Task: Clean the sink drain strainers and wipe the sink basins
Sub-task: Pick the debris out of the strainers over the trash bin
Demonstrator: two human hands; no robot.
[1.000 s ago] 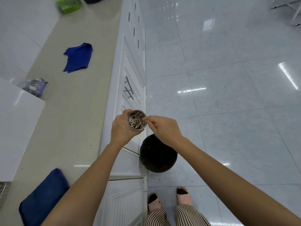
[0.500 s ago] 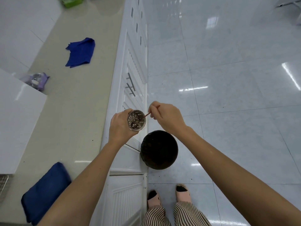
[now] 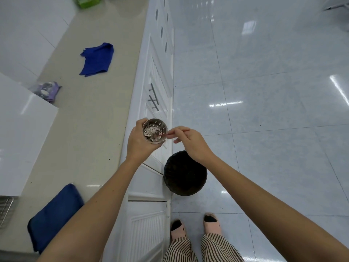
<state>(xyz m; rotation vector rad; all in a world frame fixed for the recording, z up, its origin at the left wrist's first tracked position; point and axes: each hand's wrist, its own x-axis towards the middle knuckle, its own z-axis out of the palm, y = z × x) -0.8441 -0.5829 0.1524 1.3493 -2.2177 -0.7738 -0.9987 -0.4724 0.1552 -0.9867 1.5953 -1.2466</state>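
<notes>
My left hand [image 3: 138, 143] holds a round perforated metal drain strainer [image 3: 155, 133] tilted toward me, above the counter's front edge. Bits of debris sit among its holes. My right hand [image 3: 190, 143] pinches a thin reddish stick [image 3: 172, 132] whose tip reaches into the strainer's bowl. A black round bin [image 3: 185, 175] stands on the floor below and slightly right of both hands. The sink basins are out of view.
On the beige counter [image 3: 83, 118] lie a blue cloth [image 3: 97, 58] farther away, a folded dark blue cloth [image 3: 53, 212] near me and a purple packet [image 3: 47, 90]. A wire rack edge [image 3: 5, 208] shows at left. White cabinet doors with bar handles [image 3: 154, 99] face the tiled floor.
My right hand drew back from the strainer to the right, then returned with the stick's tip inside the bowl. The strainer holds less debris than a second ago.
</notes>
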